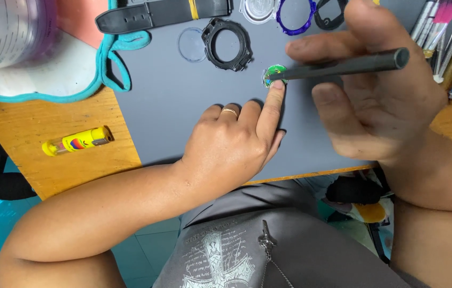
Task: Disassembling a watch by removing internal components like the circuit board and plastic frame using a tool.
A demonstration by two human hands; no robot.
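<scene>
On the grey mat (183,106), left hand (231,146) forefinger pinning small green disc (275,76), right hand (375,90) gripping dark tool (343,65) tip-on.

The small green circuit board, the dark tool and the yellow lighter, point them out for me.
green circuit board (274,74), head view, on its green face left of the tool tip.
dark tool (343,65), head view, middle of its shaft.
yellow lighter (78,141), head view, middle of its body.
</scene>
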